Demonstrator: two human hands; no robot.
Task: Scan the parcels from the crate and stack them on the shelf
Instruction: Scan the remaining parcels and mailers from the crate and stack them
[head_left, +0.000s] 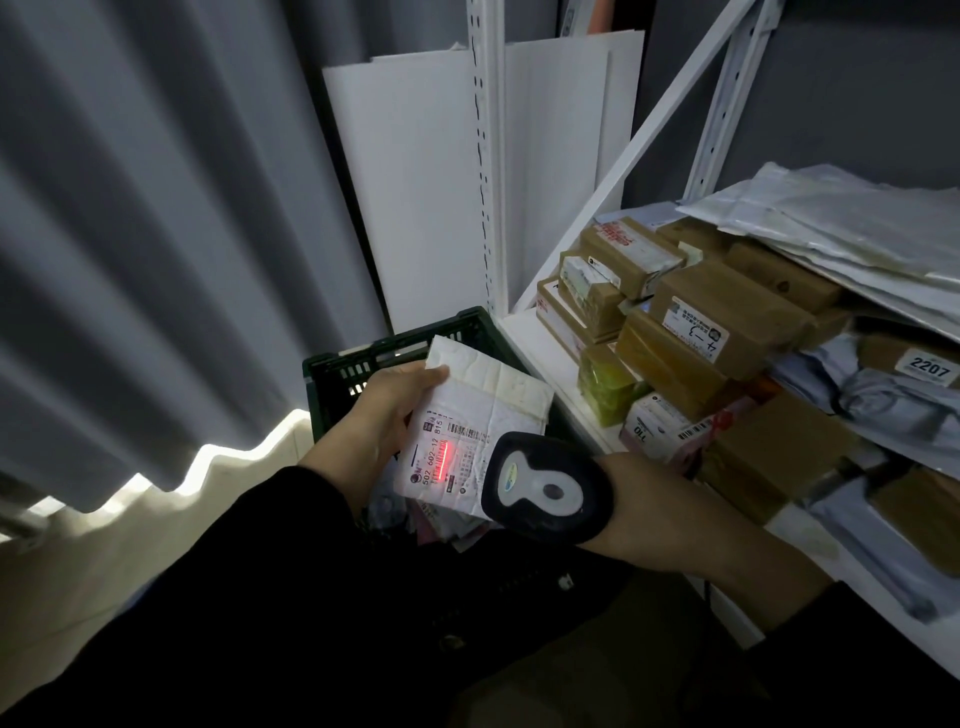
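Gripping parcel (493, 400) edge, left hand (388, 420), scanner (548, 488) near (crate (395, 345) below)

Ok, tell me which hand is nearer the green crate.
Left. The left hand grips a parcel over the crate; the right hand, gripping the scanner, sits nearer the shelf.

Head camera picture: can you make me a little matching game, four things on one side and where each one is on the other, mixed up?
Things
1. white parcel
2. barcode scanner
3. dark green crate
4. brown boxes

Places
A. stacked on the white shelf
B. gripped by the left hand
C. held in the right hand
D. standing left of the shelf, behind the hands

Pairs: 1-B, 2-C, 3-D, 4-A.
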